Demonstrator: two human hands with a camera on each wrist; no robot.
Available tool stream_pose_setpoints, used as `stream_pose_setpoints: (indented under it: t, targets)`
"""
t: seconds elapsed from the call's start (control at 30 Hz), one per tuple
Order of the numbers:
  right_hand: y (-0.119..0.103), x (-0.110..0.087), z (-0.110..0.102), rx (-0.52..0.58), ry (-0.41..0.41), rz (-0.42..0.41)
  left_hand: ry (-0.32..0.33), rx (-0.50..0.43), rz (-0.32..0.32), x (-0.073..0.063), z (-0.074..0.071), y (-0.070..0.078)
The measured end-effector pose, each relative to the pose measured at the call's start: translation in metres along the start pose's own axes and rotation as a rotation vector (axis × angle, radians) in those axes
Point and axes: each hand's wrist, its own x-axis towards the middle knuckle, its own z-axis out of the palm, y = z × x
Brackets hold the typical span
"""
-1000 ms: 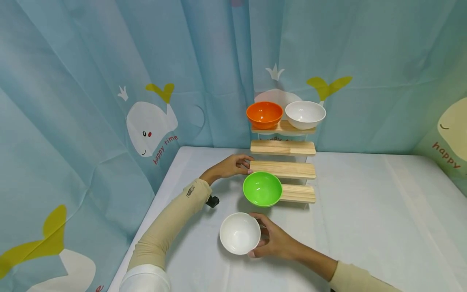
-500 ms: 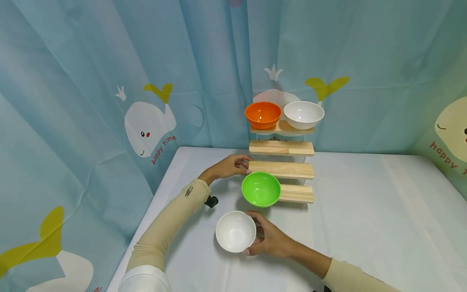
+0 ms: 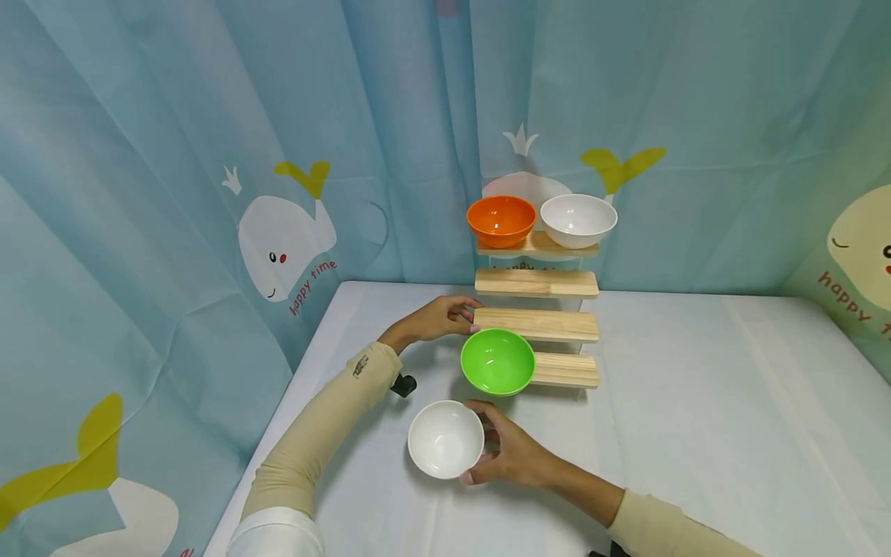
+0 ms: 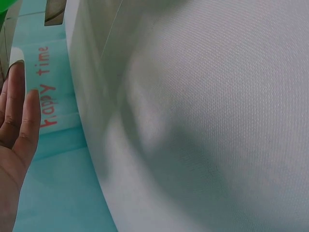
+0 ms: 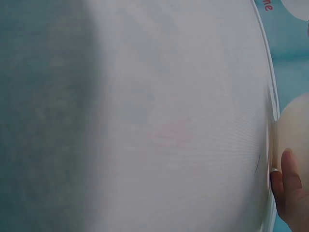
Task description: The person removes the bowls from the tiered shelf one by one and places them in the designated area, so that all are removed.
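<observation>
In the head view, my right hand (image 3: 511, 452) grips a small white bowl (image 3: 445, 439) by its right side, thumb at the front and fingers behind. This bowl stands upright over the white table, in front of a green bowl (image 3: 497, 362). The green bowl sits at the left end of the lowest step of a wooden tiered shelf (image 3: 536, 282). My left hand (image 3: 431, 319) touches the shelf's left side with fingers and thumb apart. Its fingers (image 4: 31, 111) look fairly straight in the left wrist view. On the top step are an orange bowl (image 3: 501, 220) and another white bowl (image 3: 578, 220).
A blue curtain (image 3: 411, 124) with whale prints hangs behind and to the left of the white-covered table (image 3: 696, 433). A black object (image 3: 404, 384) shows beside my left wrist. The shelf's two middle steps hold no bowls.
My right hand has shifted the small white bowl slightly left and a little farther from me. My left hand keeps its place at the shelf, and the other bowls stay put.
</observation>
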Motion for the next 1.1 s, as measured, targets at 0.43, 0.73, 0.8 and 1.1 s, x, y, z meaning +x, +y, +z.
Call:
stream_pose_setpoints:
  t: [0.43, 0.73, 0.8, 1.1]
  targets:
    - [0.0031, -0.0002, 0.0003, 0.003, 0.004, -0.01, -0.012, -0.001, -0.003, -0.0016, 0.0007, 0.0017]
    - [0.0032, -0.0017, -0.002, 0.004, -0.006, 0.0, -0.013, 0.01, -0.001, -0.001, 0.0002, 0.0015]
    - [0.0041, -0.0018, -0.0027, 0.003, -0.005, -0.005, -0.012, 0.017, 0.0, -0.0006, 0.0, 0.0013]
    - [0.0023, -0.0052, -0.0081, -0.019, -0.018, 0.018, -0.009, 0.018, 0.008, 0.0001, -0.001, 0.0004]
